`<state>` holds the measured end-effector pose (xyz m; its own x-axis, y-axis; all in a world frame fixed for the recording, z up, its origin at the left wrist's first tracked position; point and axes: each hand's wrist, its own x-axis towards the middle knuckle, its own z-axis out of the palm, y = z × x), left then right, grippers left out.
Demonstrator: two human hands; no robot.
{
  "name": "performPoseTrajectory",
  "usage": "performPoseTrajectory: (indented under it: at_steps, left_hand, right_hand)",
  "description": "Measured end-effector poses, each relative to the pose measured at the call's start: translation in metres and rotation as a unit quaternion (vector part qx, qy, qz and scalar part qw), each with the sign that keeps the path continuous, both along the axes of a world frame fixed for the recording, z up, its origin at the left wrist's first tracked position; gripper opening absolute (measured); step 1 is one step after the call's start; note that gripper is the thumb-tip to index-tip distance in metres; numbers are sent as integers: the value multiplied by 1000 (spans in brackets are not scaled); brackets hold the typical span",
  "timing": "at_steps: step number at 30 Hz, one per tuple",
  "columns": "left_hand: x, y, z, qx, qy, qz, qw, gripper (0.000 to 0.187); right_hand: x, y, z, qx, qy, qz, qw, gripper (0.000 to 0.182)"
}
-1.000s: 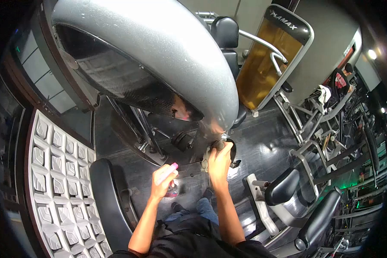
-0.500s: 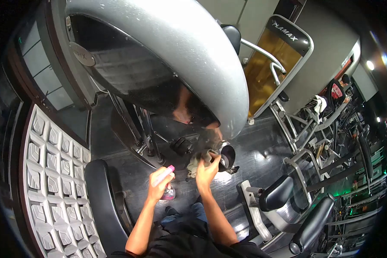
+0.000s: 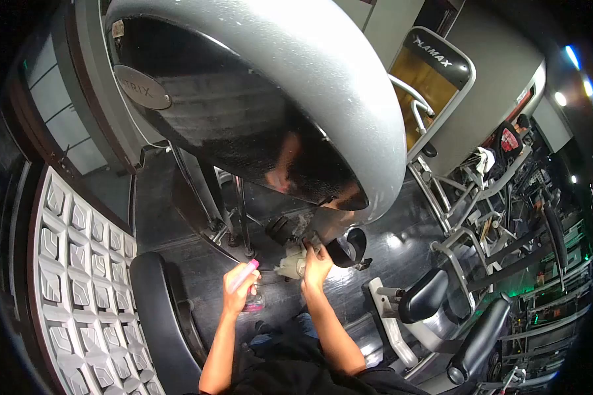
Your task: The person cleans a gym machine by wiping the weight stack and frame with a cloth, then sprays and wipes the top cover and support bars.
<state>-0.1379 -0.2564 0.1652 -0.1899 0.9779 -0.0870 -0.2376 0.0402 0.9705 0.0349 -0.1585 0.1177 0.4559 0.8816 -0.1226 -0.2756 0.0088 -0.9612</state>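
A crumpled, pale cloth [image 3: 291,266] hangs below the smooth, curved silver casing [image 3: 352,85], pinched in the right hand's [image 3: 317,266] grip. The left hand's [image 3: 236,291] grip wraps a transparent, pink-nozzled spray bottle [image 3: 254,303]. Farther left stands faceted white panelling [image 3: 89,289].

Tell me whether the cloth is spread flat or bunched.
Bunched: the cloth gathers in uneven folds in the right hand, not laid out flat.

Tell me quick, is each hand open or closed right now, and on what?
Left hand: closed around a pink-topped spray bottle.
Right hand: closed on a pale cloth.
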Motion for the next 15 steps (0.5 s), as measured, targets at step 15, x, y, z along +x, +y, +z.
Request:
performPoseTrajectory:
  at_steps: [15]
  left_hand:
    - [-9,6,-1,11,11,-7,1000,23]
  right_hand:
    - [-1,-4,15,-49,215,86,972,32]
